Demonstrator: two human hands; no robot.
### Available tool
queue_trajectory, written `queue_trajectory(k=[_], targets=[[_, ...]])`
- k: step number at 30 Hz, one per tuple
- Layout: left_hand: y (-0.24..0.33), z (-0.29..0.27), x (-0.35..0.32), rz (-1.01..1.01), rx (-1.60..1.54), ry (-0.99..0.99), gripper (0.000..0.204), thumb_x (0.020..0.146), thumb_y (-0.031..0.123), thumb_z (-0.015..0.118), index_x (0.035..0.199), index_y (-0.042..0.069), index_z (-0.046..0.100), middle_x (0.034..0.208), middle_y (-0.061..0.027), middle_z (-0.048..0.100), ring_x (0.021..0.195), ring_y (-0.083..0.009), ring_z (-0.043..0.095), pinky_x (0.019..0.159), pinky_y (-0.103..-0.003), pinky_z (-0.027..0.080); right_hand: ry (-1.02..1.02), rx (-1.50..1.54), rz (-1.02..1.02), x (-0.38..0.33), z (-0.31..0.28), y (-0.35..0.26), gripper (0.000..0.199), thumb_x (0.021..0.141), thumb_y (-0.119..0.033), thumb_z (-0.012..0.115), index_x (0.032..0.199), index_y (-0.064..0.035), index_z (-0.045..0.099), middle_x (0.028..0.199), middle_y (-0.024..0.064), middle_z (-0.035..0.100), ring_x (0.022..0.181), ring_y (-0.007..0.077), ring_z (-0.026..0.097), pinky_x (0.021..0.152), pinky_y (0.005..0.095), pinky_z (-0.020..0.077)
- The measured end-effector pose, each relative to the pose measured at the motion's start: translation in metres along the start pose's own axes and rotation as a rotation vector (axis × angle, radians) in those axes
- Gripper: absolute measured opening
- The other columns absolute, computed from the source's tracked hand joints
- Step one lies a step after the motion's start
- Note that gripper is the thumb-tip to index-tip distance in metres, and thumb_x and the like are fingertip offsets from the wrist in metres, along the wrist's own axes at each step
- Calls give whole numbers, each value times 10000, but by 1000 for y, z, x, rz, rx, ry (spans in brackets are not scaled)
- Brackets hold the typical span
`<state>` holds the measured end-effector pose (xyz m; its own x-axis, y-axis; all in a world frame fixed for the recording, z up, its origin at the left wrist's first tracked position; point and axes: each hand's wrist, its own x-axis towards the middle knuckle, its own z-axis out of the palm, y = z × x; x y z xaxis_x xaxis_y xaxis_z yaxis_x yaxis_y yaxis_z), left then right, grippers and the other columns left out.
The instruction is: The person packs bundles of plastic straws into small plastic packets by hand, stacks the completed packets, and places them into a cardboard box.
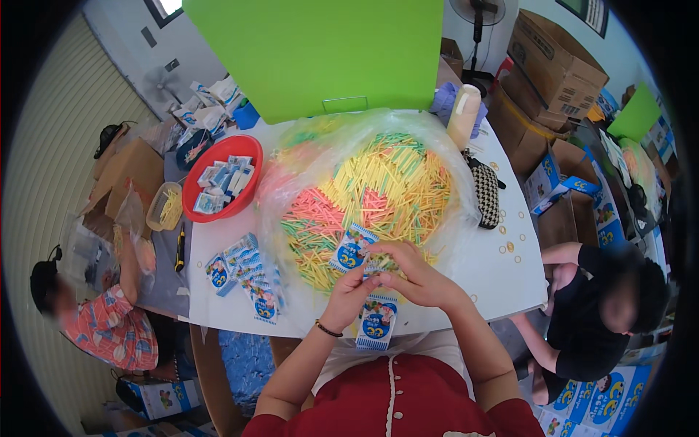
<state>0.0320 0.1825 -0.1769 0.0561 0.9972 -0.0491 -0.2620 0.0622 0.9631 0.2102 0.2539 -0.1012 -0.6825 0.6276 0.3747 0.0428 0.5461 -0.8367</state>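
Both hands meet over the near edge of a big heap of thin coloured sticks (393, 175), pink, yellow, green and orange, in a clear plastic bag (455, 171). My left hand (344, 298) is closed in a pinch at the lower edge of a small blue-and-white packet (354, 249). My right hand (413, 275) curls in from the right, its fingertips by that packet's side; what they pinch is hidden. Below the hands, a second blue-and-white packet (377, 322) lies at the table's front edge. Left of the heap is a pile of similar packets (251, 273).
A red basin (195, 178) of packets stands on the white table (520, 277) at the left. A yellow-handled cutter (180, 247) lies beyond it. At the right are a houndstooth pouch (484, 193), a cream bottle (464, 116) and rubber bands. People sit on both sides.
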Motion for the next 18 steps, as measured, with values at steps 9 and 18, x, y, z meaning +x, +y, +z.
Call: queue_trajectory(k=[9,18], targets=[[32,-28,-26,168,-71,-131,406,922,-61,501,1323,-4,470,1367,-89,442,1134,-171,538,925,-367,522,218,-64,-20,2,42,-12,177,826,-53,671,983,-38,591,964,101,625,918,247,599,798,338,456],[49,-73,-114,295,5,74,555,830,-89,639,1337,16,438,1264,-86,538,1187,-172,516,1002,-304,419,36,-66,-26,8,114,-49,114,829,-22,649,931,-38,599,878,88,623,757,221,619,667,313,487]])
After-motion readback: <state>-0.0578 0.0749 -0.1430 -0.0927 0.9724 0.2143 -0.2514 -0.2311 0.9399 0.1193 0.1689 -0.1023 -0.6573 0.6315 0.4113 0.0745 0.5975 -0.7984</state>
